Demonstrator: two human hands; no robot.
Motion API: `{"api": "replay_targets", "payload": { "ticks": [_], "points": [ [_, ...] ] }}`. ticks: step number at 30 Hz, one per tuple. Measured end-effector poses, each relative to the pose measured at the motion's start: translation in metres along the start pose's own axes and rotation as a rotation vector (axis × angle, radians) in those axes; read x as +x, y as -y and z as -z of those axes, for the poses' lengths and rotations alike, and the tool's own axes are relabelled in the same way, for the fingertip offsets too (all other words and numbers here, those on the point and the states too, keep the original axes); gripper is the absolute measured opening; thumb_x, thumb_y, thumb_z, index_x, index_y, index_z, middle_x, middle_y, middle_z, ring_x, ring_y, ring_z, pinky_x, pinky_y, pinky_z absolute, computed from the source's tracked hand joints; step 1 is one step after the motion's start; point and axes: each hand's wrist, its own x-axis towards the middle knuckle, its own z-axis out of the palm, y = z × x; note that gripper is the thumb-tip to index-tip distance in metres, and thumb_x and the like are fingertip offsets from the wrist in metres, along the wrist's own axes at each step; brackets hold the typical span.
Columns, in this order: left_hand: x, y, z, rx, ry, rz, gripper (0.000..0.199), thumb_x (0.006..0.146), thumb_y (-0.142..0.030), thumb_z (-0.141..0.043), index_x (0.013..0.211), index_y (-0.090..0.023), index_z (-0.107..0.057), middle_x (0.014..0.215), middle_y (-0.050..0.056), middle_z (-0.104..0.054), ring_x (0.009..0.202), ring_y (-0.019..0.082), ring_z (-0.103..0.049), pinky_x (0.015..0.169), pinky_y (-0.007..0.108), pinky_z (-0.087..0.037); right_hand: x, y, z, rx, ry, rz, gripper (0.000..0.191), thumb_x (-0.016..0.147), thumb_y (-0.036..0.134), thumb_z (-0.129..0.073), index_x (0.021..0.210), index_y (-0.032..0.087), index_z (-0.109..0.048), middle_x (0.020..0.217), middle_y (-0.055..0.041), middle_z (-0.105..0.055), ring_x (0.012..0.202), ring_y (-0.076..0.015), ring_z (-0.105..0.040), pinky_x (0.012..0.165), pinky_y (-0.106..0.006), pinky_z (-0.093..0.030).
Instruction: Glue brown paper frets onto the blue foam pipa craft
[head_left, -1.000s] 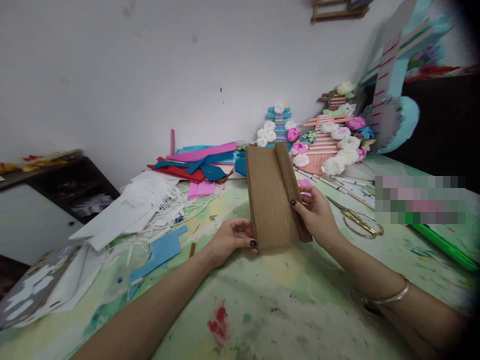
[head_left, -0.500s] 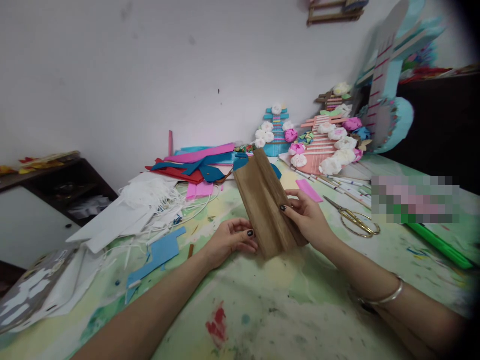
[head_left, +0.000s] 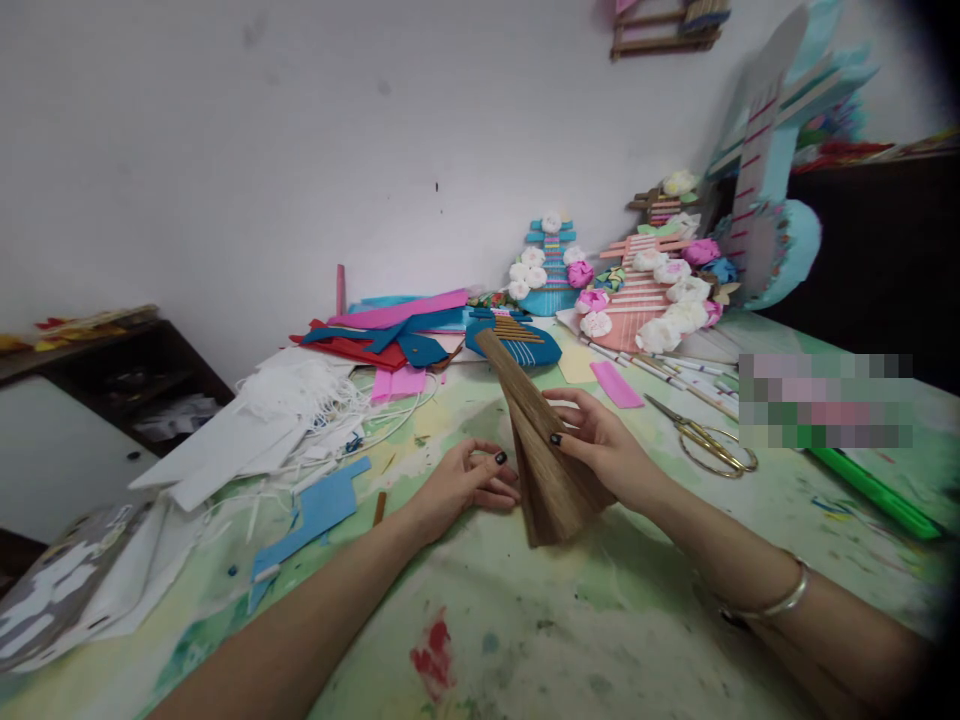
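Note:
A folded sheet of brown crepe-like paper (head_left: pixel 551 465) stands tilted over the painted table, narrow at its top and fanned out at the bottom. My right hand (head_left: pixel 600 445) pinches its right side between thumb and fingers. Just left of the paper, my left hand (head_left: pixel 469 483) hovers low with curved fingers apart and nothing visible between them; its fingertips come close to the paper's left edge. Behind the paper's top lies a dark blue craft piece (head_left: pixel 529 345) with brown sticks and white strings.
Gold-handled scissors (head_left: pixel 705 438) and a green cutter (head_left: pixel 877 490) lie at right. White sheets (head_left: pixel 247 440) and a light blue scrap (head_left: pixel 319 510) are at left. Flower-decorated crafts (head_left: pixel 645 295) and coloured paper pieces (head_left: pixel 405 310) line the back by the wall.
The brown paper has turned and narrowed at its top, flaring at the bottom, so the dark blue craft piece behind shows more. My right hand has shifted slightly left and down.

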Motion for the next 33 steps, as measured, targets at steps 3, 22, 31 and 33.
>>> {"api": "replay_targets", "payload": {
  "ticks": [3,22,31,33],
  "points": [
    [-0.002,-0.002,-0.002,0.007,-0.011,-0.018,0.047,0.069,-0.041,-0.074,0.1,-0.013,-0.051,0.088,0.01,-0.064,0.072,0.019,-0.067,0.07,0.035,-0.056,-0.005,0.011,-0.005,0.1,0.094,0.019,0.044,0.076,0.021,-0.061,0.116,0.025,-0.043,0.118,-0.0076,-0.06,0.101,-0.02,-0.061,0.082,-0.035,-0.048],
    [0.003,-0.005,0.009,-0.275,-0.135,-0.126,0.031,0.063,-0.015,-0.079,0.09,-0.011,-0.064,0.088,0.006,-0.068,0.074,0.015,-0.066,0.065,0.026,-0.058,-0.003,0.023,0.145,-1.544,-0.28,-0.686,0.009,0.062,0.016,-0.065,0.064,0.013,-0.057,0.076,-0.0239,-0.064,0.073,-0.0322,-0.062,0.056,-0.035,-0.037],
    [0.004,-0.012,0.011,-0.338,-0.201,-0.186,0.022,0.065,-0.01,-0.075,0.085,-0.01,-0.066,0.086,0.005,-0.067,0.079,0.015,-0.065,0.073,0.027,-0.058,-0.005,0.031,0.147,-1.298,-0.134,-0.787,0.02,0.066,0.017,-0.059,0.048,0.016,-0.05,0.049,-0.0117,-0.056,0.046,-0.0175,-0.052,0.049,-0.032,-0.035],
    [0.004,-0.015,0.013,-0.327,-0.22,-0.194,0.02,0.066,-0.01,-0.075,0.083,-0.008,-0.066,0.085,0.006,-0.067,0.079,0.015,-0.065,0.073,0.027,-0.058,-0.003,0.034,0.139,-1.27,-0.124,-0.742,0.025,0.07,0.022,-0.056,0.047,0.016,-0.05,0.047,-0.0106,-0.054,0.046,-0.0164,-0.05,0.05,-0.031,-0.035]
  ]
}}
